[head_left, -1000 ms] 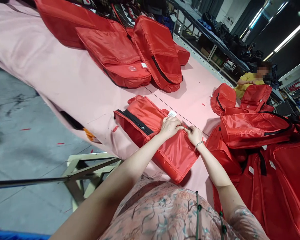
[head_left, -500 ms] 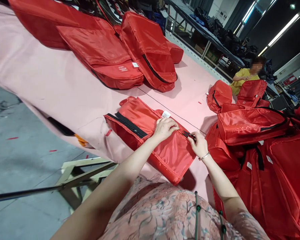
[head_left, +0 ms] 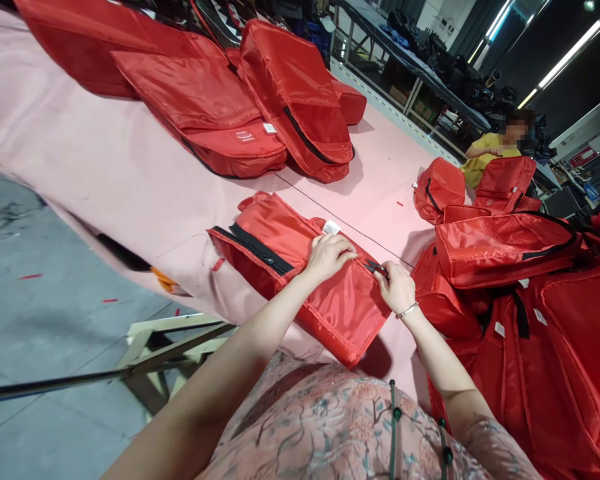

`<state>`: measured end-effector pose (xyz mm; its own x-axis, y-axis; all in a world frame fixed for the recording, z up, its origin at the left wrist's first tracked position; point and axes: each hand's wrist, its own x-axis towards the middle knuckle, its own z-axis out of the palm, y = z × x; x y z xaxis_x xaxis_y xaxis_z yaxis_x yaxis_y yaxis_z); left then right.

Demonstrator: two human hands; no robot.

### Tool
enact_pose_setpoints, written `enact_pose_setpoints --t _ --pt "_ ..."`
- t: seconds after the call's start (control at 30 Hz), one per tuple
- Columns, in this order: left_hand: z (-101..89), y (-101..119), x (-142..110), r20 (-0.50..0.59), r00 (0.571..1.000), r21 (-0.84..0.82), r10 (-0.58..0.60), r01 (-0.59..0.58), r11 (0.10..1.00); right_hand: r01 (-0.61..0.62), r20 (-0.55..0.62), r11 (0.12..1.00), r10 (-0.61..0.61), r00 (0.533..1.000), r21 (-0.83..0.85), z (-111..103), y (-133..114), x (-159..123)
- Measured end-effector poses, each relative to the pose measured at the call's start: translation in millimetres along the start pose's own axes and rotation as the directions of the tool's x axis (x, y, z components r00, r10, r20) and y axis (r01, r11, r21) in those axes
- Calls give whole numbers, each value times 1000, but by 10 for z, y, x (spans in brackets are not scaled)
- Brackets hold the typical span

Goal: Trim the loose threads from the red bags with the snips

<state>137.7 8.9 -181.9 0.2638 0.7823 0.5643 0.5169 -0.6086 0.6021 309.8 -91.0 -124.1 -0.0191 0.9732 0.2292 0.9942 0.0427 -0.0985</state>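
Red, shiny cloth makes up the one open bag (head_left: 353, 305) lying on the pink sheet (head_left: 145, 173), right in front of the person. It has one black zip (head_left: 263, 249) on its left part and one white label (head_left: 331, 227) at its far edge. Two hands are on it. The left hand (head_left: 330, 259) sits just below the label, fingers bent and tips close together; I cannot tell if they pinch the cloth. The right hand (head_left: 399, 287) has its fingers closed around one pair of small dark snips (head_left: 375, 267), which point toward the left hand. One silver bracelet (head_left: 407, 311) circles the right wrist. Farther up the sheet lie three big red bags (head_left: 295, 100), and part of one small red bag (head_left: 351, 105) pokes out behind. On the right is a pile of red bags (head_left: 575, 327), too jumbled to count, with three white tags (head_left: 500, 329) on its near part. Behind it is one person in a yellow top (head_left: 481, 148). Three red scraps (head_left: 110, 300) lie on the gray floor (head_left: 35, 340).
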Motion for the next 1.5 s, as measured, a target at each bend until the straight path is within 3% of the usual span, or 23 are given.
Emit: enact_pose_setpoints --t 0.17,0.4,0.5,0.63,0.97,1.17,1.3,1.4,1.5 --pt "-28 27 2 14 1000 11 -12 12 1000 -32 -20 994 34 999 100 77 -1 -3" --pt "-41 41 2 23 1000 -1 -22 22 1000 -179 -102 900 237 966 398 207 -36 30" --pt "-36 34 -1 27 999 -4 -26 27 1000 -130 -26 917 151 988 378 141 -2 49" --pt "-33 26 -8 24 1000 -4 -19 19 1000 -77 40 970 70 997 229 40 36 19" --pt "-38 30 -8 23 1000 -19 -22 22 1000 -53 106 997 47 993 56 -54 -17 39" --pt "-39 37 0 26 999 -13 -32 32 999 -117 40 993 116 992 23 29 -125 -43" --pt "-51 51 1 29 999 -10 -32 32 999 -109 5 991 109 994 81 100 -127 -69" --pt "-65 68 2 37 998 -8 -43 43 999 -85 2 970 87 996 227 142 -51 -36" --pt "-65 71 5 47 998 -8 -37 37 999 -155 52 908 146 988 390 178 16 -5"
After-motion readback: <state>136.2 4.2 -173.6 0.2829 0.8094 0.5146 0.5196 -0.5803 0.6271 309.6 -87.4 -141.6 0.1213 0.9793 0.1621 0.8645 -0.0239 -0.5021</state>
